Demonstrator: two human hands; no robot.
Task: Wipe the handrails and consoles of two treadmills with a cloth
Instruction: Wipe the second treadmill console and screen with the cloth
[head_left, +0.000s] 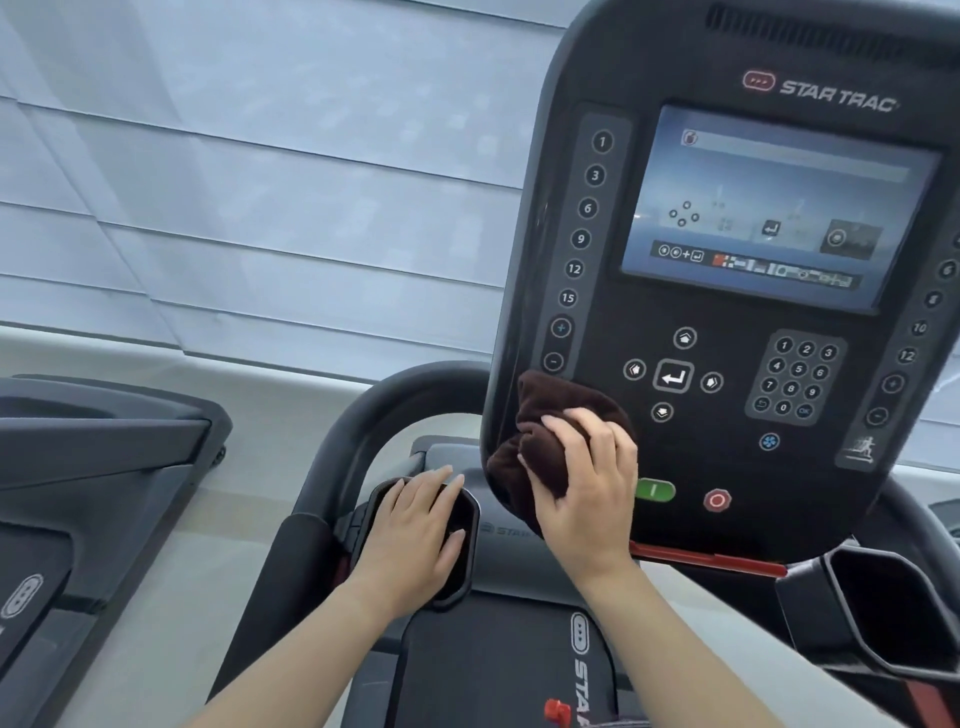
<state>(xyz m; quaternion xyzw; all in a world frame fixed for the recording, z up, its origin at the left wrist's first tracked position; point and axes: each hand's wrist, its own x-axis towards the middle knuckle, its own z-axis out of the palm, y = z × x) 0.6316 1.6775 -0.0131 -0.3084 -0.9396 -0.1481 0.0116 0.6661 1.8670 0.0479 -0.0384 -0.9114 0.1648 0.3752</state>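
Right hand (584, 483), bunched cloth (550, 441), console (727, 364) tilted left

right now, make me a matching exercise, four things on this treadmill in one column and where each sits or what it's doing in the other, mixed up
Things
1. dark brown bunched cloth
2. left hand
3. green oval start button
4. lit rectangular screen

Places or states
a. flat on a black pad beside the curved handrail
b. upper part of the console
c. held by the right hand against the console's lower left edge
d. just left of the red stop button

Pairs: 1-c, 2-a, 3-d, 4-b
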